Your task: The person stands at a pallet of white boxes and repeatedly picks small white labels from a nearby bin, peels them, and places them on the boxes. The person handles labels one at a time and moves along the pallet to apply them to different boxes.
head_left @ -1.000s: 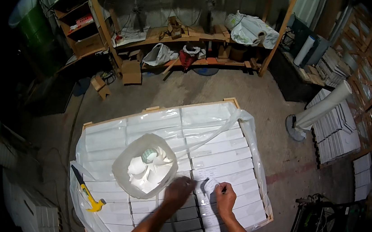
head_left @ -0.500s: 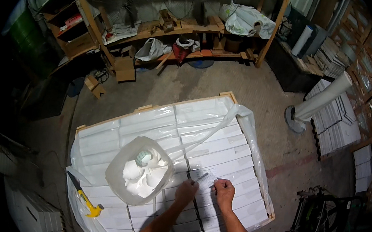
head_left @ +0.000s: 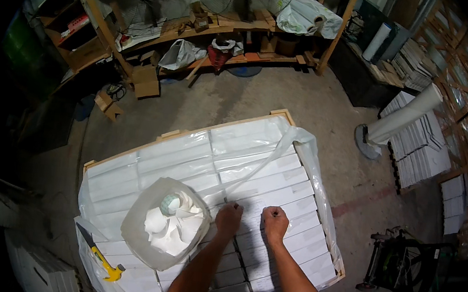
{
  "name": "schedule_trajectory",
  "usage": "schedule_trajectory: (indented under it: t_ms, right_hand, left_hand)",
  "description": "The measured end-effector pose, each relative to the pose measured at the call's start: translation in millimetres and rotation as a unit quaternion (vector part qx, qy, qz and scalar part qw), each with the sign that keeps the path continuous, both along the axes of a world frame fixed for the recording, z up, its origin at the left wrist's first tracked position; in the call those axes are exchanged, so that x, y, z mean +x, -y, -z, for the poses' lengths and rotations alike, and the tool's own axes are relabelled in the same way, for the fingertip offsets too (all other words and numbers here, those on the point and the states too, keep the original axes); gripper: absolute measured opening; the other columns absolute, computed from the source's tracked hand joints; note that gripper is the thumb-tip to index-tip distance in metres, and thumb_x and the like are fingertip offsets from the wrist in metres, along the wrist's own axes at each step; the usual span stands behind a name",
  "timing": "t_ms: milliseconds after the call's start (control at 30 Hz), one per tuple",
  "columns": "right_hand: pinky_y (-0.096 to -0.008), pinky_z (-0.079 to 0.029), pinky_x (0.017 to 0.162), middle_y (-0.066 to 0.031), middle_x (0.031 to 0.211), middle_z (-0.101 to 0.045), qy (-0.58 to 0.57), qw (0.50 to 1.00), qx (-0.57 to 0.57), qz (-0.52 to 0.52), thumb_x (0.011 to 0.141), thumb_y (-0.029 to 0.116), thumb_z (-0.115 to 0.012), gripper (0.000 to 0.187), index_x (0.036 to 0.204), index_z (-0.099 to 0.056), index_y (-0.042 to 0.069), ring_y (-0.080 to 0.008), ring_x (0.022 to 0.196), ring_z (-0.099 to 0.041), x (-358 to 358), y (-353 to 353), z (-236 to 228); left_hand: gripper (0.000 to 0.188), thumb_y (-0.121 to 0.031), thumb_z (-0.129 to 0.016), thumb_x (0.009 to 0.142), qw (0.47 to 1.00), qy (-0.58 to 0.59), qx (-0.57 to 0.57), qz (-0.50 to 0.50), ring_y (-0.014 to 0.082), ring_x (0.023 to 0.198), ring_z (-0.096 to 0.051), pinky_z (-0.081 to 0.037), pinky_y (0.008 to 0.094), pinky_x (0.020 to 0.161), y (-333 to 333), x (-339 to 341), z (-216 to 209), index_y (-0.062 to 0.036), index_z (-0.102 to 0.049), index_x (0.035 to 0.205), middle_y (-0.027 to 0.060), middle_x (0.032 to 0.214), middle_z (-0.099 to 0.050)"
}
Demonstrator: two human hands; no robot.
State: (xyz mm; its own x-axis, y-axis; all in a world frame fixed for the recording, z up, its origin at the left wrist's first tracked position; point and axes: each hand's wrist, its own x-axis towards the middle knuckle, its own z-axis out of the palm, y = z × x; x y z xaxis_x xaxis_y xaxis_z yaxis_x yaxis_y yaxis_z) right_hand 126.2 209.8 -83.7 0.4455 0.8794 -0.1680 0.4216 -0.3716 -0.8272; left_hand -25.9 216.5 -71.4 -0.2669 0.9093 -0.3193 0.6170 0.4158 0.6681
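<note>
My left hand and my right hand are both closed, a short gap apart, above rows of white boxes. Whatever thin thing the fingers pinch cannot be made out. Left of my left hand stands a translucent plastic tub. Curled white paper pieces and a roll with a pale green patterned core lie inside it. At the stack's left edge rests a tool with a yellow handle and a dark flat blade.
Clear plastic sheeting drapes the stack, edged by a wooden frame. A folded black cart stands on the floor at right. Beyond are a tall white roll, a stacked pallet and a wooden shelf.
Both hands have moved slightly up the stack and my right fingers have curled closer. A pale sheet or film seen between the hands earlier no longer shows. The view has shifted a little.
</note>
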Motion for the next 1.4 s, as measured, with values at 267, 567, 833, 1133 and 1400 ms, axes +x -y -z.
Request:
schedule_trajectory:
  t_ms: [267,567,833,1133,1400]
  right_hand:
    - [-0.0372,-0.050,0.071,-0.0131,0.080,-0.067,0.071,0.997,-0.019,0.005,0.081,0.025,-0.069,0.022,0.084,-0.067,0.003,-0.0280,0.075,-0.064,-11,-10,1]
    - [-0.0428,-0.049,0.073,-0.0137,0.086,-0.067,0.113,0.992,-0.041,-0.022,0.083,0.029,-0.066,0.025,0.085,-0.066,0.004,-0.0325,0.078,-0.064,-17,-11,-6]
    - [-0.0476,-0.049,0.076,-0.0156,0.102,-0.064,0.170,0.980,-0.092,-0.047,0.083,0.028,-0.068,0.029,0.100,-0.060,0.005,-0.0365,0.087,-0.064,-20,-15,-15]
    - [-0.0344,-0.052,0.061,-0.0137,0.080,-0.068,-0.126,0.990,-0.054,-0.045,0.084,0.018,-0.068,0.021,0.094,-0.062,-0.001,-0.0261,0.070,-0.067,1,-31,17]
    - [-0.0309,-0.053,0.076,-0.0154,0.102,-0.065,-0.460,0.887,-0.021,0.039,0.089,0.012,-0.061,0.035,0.115,-0.055,-0.011,-0.0222,0.086,-0.065,-7,-43,14]
  left_hand:
    - [0.022,-0.028,-0.058,0.088,0.991,-0.112,0.077,0.008,0.0368,0.082,-0.065,-0.051,0.0482,0.070,-9,7,22,-0.0066,-0.061,0.088,0.0164,0.090,-0.065]
    - [0.019,-0.028,-0.065,0.085,0.972,-0.208,0.098,0.041,0.0319,0.080,-0.066,-0.053,0.0428,0.068,-7,11,26,-0.0092,-0.061,0.088,0.0126,0.089,-0.063]
    - [0.037,-0.032,-0.074,0.080,0.963,-0.254,0.091,0.020,0.0309,0.081,-0.066,-0.054,0.0416,0.066,-5,7,15,-0.0037,-0.056,0.096,0.0142,0.090,-0.062]
    - [0.022,-0.025,-0.065,0.085,0.962,-0.268,0.037,-0.042,0.0320,0.078,-0.066,-0.054,0.0469,0.060,7,13,33,-0.0067,-0.056,0.094,0.0131,0.086,-0.062]
    - [0.020,-0.024,-0.056,0.092,0.991,-0.069,0.112,0.025,0.0327,0.071,-0.065,-0.051,0.0453,0.065,78,5,7,-0.0057,-0.058,0.101,0.0142,0.086,-0.065]
